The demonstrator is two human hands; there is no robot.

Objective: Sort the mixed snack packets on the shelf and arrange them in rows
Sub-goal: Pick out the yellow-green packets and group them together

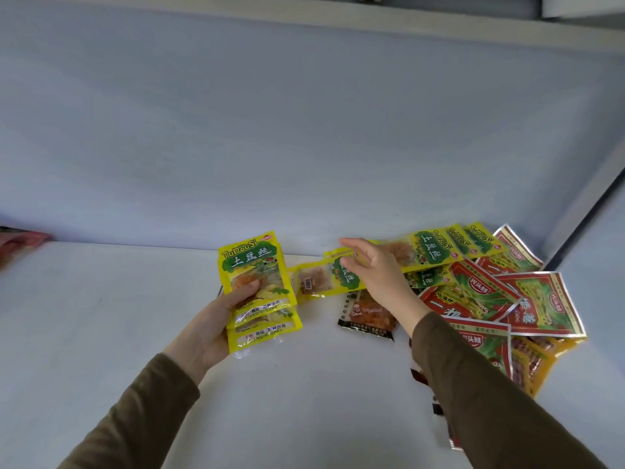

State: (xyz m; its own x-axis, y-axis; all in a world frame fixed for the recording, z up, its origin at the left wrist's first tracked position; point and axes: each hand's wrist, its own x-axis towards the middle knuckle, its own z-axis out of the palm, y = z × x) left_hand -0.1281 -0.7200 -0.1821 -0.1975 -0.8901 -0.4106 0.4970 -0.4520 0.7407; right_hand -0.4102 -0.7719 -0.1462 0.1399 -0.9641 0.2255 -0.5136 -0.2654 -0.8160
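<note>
My left hand (220, 319) grips a stack of yellow-green potato-shred packets (257, 286), thumb across the front, held just above the white shelf (135, 333). My right hand (375, 272) reaches with fingers stretched over another yellow packet (321, 279) that lies on its side at the shelf's back; whether it touches the packet I cannot tell. More yellow packets (449, 247) lean against the back wall to the right. Red-green packets (537, 302) lie piled on the right. A black-orange packet (368, 316) lies below my right hand.
Orange-yellow packets (534, 363) sit under the red pile at the right, partly hidden by my right sleeve. A pinkish packet (20, 242) shows at the far left edge. The shelf's back wall (304, 130) rises close behind, and a side wall (595, 231) bounds the right.
</note>
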